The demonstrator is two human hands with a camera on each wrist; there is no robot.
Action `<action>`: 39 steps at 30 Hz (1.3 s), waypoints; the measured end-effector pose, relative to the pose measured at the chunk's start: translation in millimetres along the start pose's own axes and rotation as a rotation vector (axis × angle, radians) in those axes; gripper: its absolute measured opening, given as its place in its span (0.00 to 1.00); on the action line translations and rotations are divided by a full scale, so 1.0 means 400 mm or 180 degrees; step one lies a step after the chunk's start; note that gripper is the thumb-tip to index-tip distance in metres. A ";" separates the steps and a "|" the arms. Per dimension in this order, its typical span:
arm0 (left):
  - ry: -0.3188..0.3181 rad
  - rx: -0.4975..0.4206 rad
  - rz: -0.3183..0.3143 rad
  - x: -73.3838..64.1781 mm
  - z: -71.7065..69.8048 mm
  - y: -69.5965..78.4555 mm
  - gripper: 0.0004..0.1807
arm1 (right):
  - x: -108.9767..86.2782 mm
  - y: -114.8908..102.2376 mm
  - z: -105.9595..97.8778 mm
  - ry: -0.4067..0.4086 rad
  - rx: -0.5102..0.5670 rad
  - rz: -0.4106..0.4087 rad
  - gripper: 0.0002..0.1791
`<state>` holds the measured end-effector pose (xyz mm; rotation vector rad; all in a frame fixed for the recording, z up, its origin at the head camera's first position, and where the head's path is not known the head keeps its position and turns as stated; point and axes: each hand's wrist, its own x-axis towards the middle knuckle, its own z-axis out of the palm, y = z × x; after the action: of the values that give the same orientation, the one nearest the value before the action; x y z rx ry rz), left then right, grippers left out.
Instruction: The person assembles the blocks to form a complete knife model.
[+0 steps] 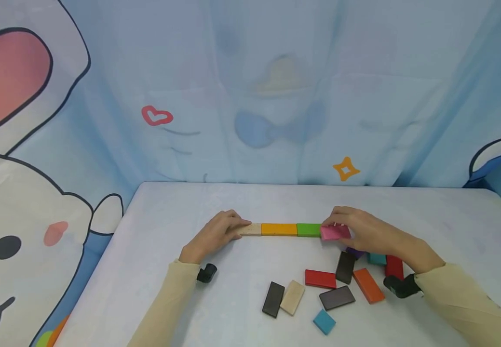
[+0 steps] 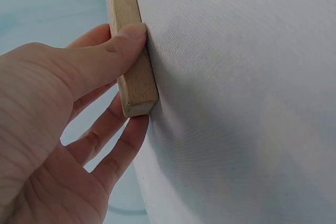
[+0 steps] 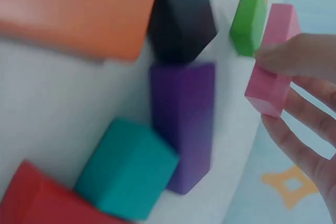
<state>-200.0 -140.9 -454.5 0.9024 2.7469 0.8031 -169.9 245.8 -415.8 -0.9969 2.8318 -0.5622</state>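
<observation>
On the white table, a straight row runs from a plain wooden block (image 1: 251, 229) through a yellow-orange block (image 1: 278, 230) to a green block (image 1: 308, 230). My left hand (image 1: 217, 233) pinches the plain wooden block at the row's left end, thumb on its side and fingertips behind it. In my right hand (image 1: 365, 231), a pink block (image 3: 269, 85) is held between thumb and fingers, close beside the green block's right end. The right wrist view shows the pink block slightly tilted, with a purple block (image 3: 184, 124) lying near that hand.
Nearer the front lie loose blocks: red (image 1: 320, 278), dark (image 1: 345, 267), orange (image 1: 369, 286), grey-brown (image 1: 337, 298), beige (image 1: 292, 297), black (image 1: 273, 299) and blue (image 1: 324, 322). Teal (image 3: 126, 169) and red blocks lie under the right forearm. A printed curtain (image 1: 254, 159) hangs behind the table.
</observation>
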 end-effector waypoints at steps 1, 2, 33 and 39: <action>-0.0001 0.0000 0.0003 0.001 0.001 -0.001 0.22 | -0.003 0.010 0.000 0.0026 -0.0007 0.0047 0.25; -0.0004 -0.0004 0.0006 0.001 0.001 -0.001 0.23 | -0.005 0.019 0.002 0.0051 -0.0021 0.0101 0.25; -0.0015 0.0005 0.0048 0.000 0.004 -0.003 0.22 | 0.023 0.058 0.050 -0.0073 0.0044 0.0389 0.22; -0.0009 0.0014 0.0050 0.000 0.001 -0.001 0.22 | 0.026 0.058 0.050 -0.0081 0.0022 0.0375 0.21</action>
<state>-200.1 -140.9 -455.2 0.9265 2.7435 0.7982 -187.9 249.8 -442.5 -0.8233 2.8407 -0.5428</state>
